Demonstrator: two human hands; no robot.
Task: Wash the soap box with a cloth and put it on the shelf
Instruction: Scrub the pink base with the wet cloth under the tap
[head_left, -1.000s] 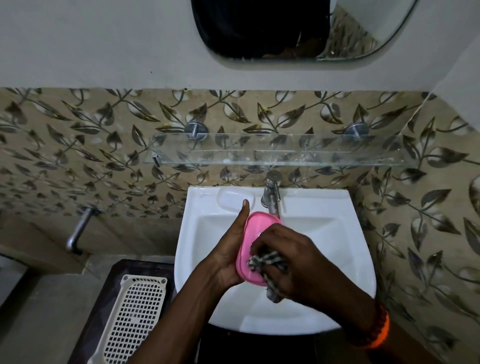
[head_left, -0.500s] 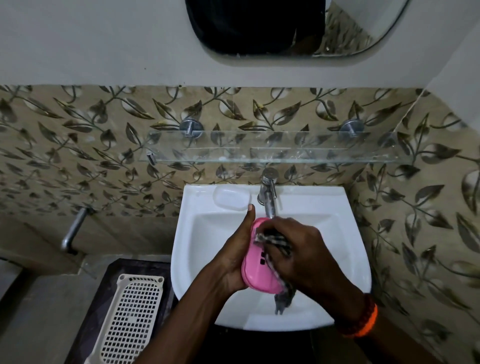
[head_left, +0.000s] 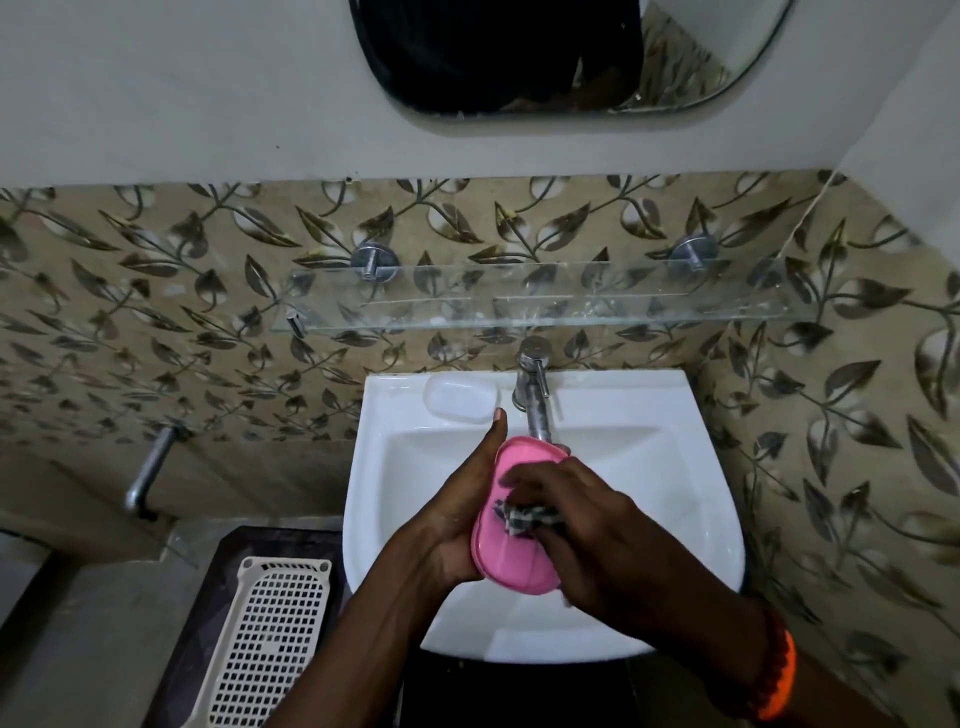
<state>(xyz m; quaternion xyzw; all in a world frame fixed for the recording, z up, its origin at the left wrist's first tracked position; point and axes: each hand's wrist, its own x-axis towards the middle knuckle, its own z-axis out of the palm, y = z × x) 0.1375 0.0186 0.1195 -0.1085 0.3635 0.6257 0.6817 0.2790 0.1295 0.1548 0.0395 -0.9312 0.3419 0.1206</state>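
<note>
Over the white washbasin (head_left: 649, 467), a pink soap box (head_left: 511, 558) is held on edge, its long side running away from the viewer and its far end lying just below the spout of the chrome tap (head_left: 532, 395). The box is gripped from its left side by the left hand (head_left: 457, 519), whose thumb is stretched up along the box's rim while the palm cups it from behind. A checked cloth (head_left: 524, 517) is bunched against the box's upper face and is pinched there by the curled fingers of the right hand (head_left: 597, 540), which covers much of the box's right side; that hand is slightly blurred. An orange band (head_left: 779, 675) is worn on the right wrist. A shallow soap recess (head_left: 460, 397) is moulded into the basin's back ledge, left of the tap. A glass shelf (head_left: 571, 312) is fixed on two round metal mounts to the leaf-patterned tiles (head_left: 156, 312) above the basin, well apart from the soap box. A mirror (head_left: 519, 57) is hung higher on the plain wall. A cream perforated basket (head_left: 270, 644) is seen on the floor at lower left, and a metal wall tap (head_left: 150, 473) is set beyond it.
</note>
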